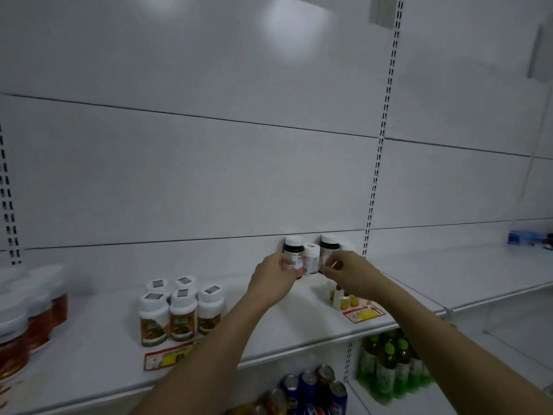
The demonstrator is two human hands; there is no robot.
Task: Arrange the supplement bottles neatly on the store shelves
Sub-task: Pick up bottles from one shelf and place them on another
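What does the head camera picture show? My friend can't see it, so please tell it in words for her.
Two hands reach to the back of a white store shelf: the left hand holds a dark bottle, and the right hand is at another dark bottle, with a small white bottle between them. Five white-capped bottles stand grouped to the left, and green drink bottles and cans sit on the shelf below.

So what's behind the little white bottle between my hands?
Behind the small white bottle stand two dark bottles with white caps, one at left and one at right, against the back panel. Both hands, left and right, cover their lower parts.
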